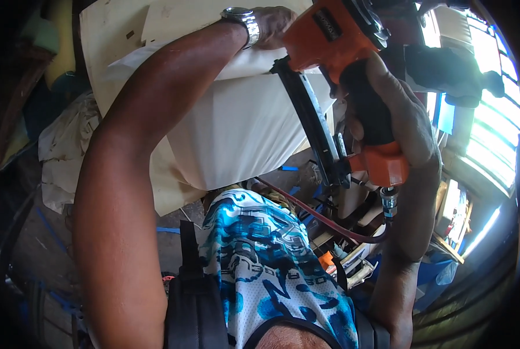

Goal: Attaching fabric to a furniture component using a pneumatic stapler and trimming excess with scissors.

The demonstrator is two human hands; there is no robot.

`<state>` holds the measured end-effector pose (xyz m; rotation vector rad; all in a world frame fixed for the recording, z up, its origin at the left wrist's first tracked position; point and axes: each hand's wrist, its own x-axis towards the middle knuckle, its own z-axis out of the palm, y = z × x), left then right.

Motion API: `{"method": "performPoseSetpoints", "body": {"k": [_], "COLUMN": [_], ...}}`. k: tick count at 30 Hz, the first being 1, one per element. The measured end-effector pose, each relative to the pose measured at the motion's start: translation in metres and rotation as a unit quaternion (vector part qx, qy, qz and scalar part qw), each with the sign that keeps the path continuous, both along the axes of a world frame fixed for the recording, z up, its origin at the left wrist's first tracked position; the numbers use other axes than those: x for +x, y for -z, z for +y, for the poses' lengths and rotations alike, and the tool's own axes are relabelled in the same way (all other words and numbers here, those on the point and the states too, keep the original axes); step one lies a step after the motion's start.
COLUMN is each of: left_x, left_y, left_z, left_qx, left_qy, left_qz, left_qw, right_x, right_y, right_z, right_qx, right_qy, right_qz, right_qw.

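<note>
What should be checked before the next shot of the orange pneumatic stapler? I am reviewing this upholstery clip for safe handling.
1. Right hand wrapped around the black grip of the orange pneumatic stapler: ok.
2. Dark red air hose joined to the fitting under the stapler's handle: ok, it looks connected.
3. Left hand pressing the white fabric down, clear of the stapler's nose: cannot tell, the hand lies very close to the tool body.
4. Stapler nose seated flat on the fabric: cannot tell, it is hidden.
5. Fabric lying over the pale wooden panel: ok, it drapes over the panel.
</note>
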<state>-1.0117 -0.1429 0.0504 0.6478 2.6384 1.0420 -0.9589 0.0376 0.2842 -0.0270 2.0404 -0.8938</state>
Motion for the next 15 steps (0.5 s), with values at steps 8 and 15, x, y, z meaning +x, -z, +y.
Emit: {"method": "performPoseSetpoints", "body": {"k": [8, 15], "left_x": [0.038, 0.059], "left_y": [-0.046, -0.021], "left_z": [-0.06, -0.056], "left_qx": [0.067, 0.153], "left_qy": [-0.003, -0.06], "left_qz": [-0.276, -0.119], "left_qw": [0.959, 0.979], "right_x": [-0.004, -0.002], "right_y": [-0.007, 0.0], "right_z": [0.017, 0.001], "right_qx": [-0.066, -0.049], "right_qy": [0.025, -0.009], "right_qz": [0.014, -0.009], "right_qw": [0.997, 0.999]}}
